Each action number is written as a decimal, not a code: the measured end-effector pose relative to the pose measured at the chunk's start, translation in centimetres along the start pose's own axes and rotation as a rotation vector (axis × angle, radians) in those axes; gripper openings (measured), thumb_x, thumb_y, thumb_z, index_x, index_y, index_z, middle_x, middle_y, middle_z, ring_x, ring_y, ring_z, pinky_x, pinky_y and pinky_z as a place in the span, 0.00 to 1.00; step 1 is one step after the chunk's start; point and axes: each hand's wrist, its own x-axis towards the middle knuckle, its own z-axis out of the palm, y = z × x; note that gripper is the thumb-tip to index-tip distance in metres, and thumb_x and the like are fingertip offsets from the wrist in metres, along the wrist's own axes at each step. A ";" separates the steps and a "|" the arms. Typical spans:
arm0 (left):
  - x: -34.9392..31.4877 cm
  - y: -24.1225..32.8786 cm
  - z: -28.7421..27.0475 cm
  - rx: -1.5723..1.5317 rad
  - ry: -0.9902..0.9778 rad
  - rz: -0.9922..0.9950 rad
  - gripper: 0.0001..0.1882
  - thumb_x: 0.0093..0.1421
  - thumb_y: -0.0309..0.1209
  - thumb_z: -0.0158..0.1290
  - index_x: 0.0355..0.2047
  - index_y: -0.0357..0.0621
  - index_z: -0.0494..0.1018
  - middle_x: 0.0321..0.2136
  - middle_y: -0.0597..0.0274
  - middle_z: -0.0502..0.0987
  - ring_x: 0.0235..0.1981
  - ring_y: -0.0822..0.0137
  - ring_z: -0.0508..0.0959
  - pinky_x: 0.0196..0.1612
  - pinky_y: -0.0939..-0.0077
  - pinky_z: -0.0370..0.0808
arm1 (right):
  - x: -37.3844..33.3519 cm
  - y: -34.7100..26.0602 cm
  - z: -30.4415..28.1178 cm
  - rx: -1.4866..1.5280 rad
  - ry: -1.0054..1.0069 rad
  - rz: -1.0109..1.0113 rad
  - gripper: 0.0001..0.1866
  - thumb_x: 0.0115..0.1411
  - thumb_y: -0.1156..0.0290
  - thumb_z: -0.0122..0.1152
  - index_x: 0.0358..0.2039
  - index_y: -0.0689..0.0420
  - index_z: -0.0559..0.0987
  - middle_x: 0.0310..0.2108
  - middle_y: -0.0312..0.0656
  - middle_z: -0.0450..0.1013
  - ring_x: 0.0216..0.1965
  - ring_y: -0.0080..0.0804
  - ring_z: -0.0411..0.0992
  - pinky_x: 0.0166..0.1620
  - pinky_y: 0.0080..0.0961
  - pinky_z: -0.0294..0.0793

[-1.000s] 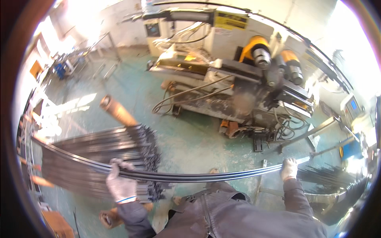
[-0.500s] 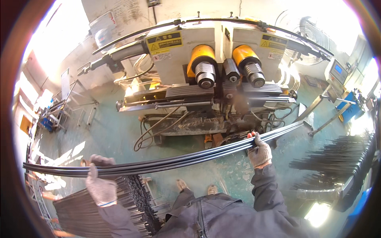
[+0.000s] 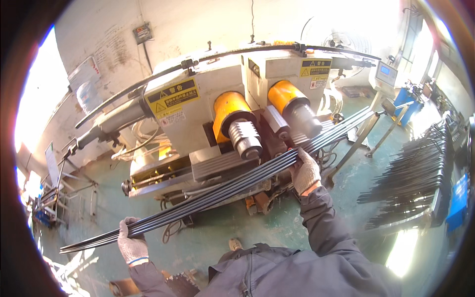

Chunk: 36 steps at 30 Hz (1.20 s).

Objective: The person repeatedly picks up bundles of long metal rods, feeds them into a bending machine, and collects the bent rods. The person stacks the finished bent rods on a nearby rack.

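Observation:
A bundle of several long dark metal rods [image 3: 213,190] spans the view, slanting from the lower left up to the right. Near its left end my left hand [image 3: 131,241], in a pale knit glove, is closed around the rods. My right hand [image 3: 305,173], gloved alike, grips the bundle right of its middle, fingers partly hidden behind it. Just beyond the rods stands a machine with two yellow-sleeved cylinders [image 3: 231,114] ending in ribbed steel rollers [image 3: 245,140]. The bundle passes in front of the machine's lower bed [image 3: 217,166], close to the right roller.
To the right, a rack [image 3: 435,198] carries many thin dark rods. A control box [image 3: 385,74] on a post and a blue bin [image 3: 408,101] stand at the far right. Metal frames [image 3: 64,188] are at the left. More stacked rods [image 3: 182,283] show beside my left forearm.
My view has shifted left and nearer the machine. The rods have been raised on the right and now tilt more steeply, up against the machine's front. Both hands keep hold of them.

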 end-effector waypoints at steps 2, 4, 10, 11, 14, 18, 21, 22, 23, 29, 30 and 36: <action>3.9 -2.1 0.6 -0.070 0.044 -0.096 0.15 0.80 0.36 0.57 0.48 0.34 0.82 0.42 0.53 0.85 0.47 0.54 0.85 0.61 0.53 0.83 | 1.3 1.4 1.4 -0.012 0.059 -0.009 0.10 0.77 0.68 0.62 0.53 0.58 0.82 0.44 0.41 0.84 0.48 0.38 0.83 0.53 0.38 0.86; 7.5 -4.5 1.8 -0.190 0.084 -0.188 0.15 0.80 0.36 0.57 0.47 0.33 0.82 0.43 0.53 0.85 0.48 0.54 0.85 0.62 0.52 0.83 | 2.8 2.2 2.4 -0.055 0.111 0.002 0.11 0.76 0.67 0.61 0.51 0.59 0.83 0.43 0.42 0.85 0.44 0.39 0.83 0.51 0.41 0.85; 11.2 -10.3 7.2 0.014 -0.156 -0.282 0.23 0.86 0.40 0.48 0.54 0.29 0.83 0.49 0.50 0.87 0.54 0.57 0.85 0.66 0.56 0.82 | 7.6 5.6 2.8 -0.289 0.250 -0.091 0.15 0.71 0.64 0.66 0.51 0.59 0.87 0.39 0.44 0.84 0.37 0.42 0.83 0.42 0.43 0.83; 11.1 -11.1 8.2 0.001 -0.183 -0.324 0.23 0.86 0.40 0.47 0.55 0.29 0.82 0.50 0.50 0.86 0.56 0.57 0.85 0.67 0.57 0.82 | 8.4 5.8 2.6 -0.339 0.270 -0.118 0.15 0.70 0.63 0.67 0.50 0.60 0.87 0.38 0.45 0.84 0.37 0.42 0.84 0.42 0.43 0.83; 11.5 -12.3 10.2 -0.015 -0.179 -0.348 0.21 0.85 0.39 0.49 0.52 0.32 0.83 0.53 0.48 0.85 0.58 0.51 0.84 0.68 0.44 0.82 | 9.8 6.1 1.4 -1.004 0.327 -0.326 0.12 0.66 0.70 0.67 0.47 0.61 0.87 0.35 0.48 0.85 0.39 0.48 0.86 0.42 0.44 0.84; 14.3 -11.5 8.3 -0.333 -0.078 -0.467 0.18 0.81 0.38 0.53 0.56 0.33 0.79 0.52 0.46 0.84 0.58 0.47 0.83 0.68 0.35 0.81 | 10.0 7.1 -0.5 -2.076 0.380 -0.676 0.12 0.65 0.74 0.67 0.49 0.59 0.86 0.33 0.48 0.84 0.39 0.52 0.86 0.41 0.45 0.84; 18.0 -8.9 4.4 -0.149 -0.022 -0.292 0.17 0.82 0.36 0.49 0.55 0.34 0.79 0.53 0.47 0.83 0.57 0.48 0.83 0.69 0.42 0.80 | 10.7 8.7 -1.4 -1.712 0.337 -0.682 0.09 0.69 0.71 0.67 0.48 0.58 0.86 0.30 0.43 0.80 0.34 0.44 0.83 0.38 0.42 0.79; 18.7 -8.6 3.6 -0.081 0.094 -0.253 0.17 0.83 0.35 0.48 0.55 0.33 0.79 0.53 0.48 0.83 0.57 0.49 0.83 0.70 0.44 0.80 | 11.1 9.1 -1.6 -1.382 0.347 -0.631 0.08 0.71 0.71 0.67 0.47 0.57 0.85 0.28 0.41 0.78 0.32 0.41 0.81 0.36 0.41 0.78; 19.0 -8.6 2.9 -0.098 0.085 -0.259 0.17 0.83 0.35 0.49 0.55 0.32 0.79 0.52 0.49 0.83 0.57 0.50 0.83 0.68 0.45 0.81 | 11.6 9.5 -1.6 -1.164 0.396 -0.598 0.06 0.72 0.70 0.66 0.45 0.56 0.85 0.28 0.40 0.76 0.31 0.38 0.79 0.35 0.39 0.76; 15.2 -12.0 6.6 -0.130 -0.108 -0.274 0.20 0.80 0.40 0.59 0.59 0.33 0.79 0.54 0.50 0.84 0.58 0.52 0.84 0.68 0.48 0.81 | 10.5 9.2 0.2 -0.580 0.355 -0.443 0.15 0.77 0.55 0.66 0.38 0.53 0.80 0.26 0.28 0.65 0.25 0.23 0.65 0.30 0.30 0.64; 14.1 -12.7 7.8 -0.157 -0.149 -0.282 0.21 0.79 0.40 0.61 0.60 0.34 0.80 0.54 0.50 0.85 0.58 0.52 0.84 0.68 0.49 0.82 | 9.5 9.0 0.7 -0.486 0.384 -0.345 0.17 0.79 0.54 0.65 0.40 0.55 0.82 0.26 0.28 0.66 0.26 0.23 0.67 0.31 0.30 0.66; 13.5 -14.2 10.1 -0.252 -0.109 -0.375 0.21 0.81 0.43 0.56 0.57 0.34 0.81 0.57 0.49 0.85 0.59 0.50 0.84 0.71 0.45 0.79 | 4.9 7.5 1.5 -0.458 0.361 -0.374 0.25 0.83 0.50 0.62 0.50 0.63 0.86 0.39 0.30 0.79 0.40 0.22 0.71 0.47 0.30 0.74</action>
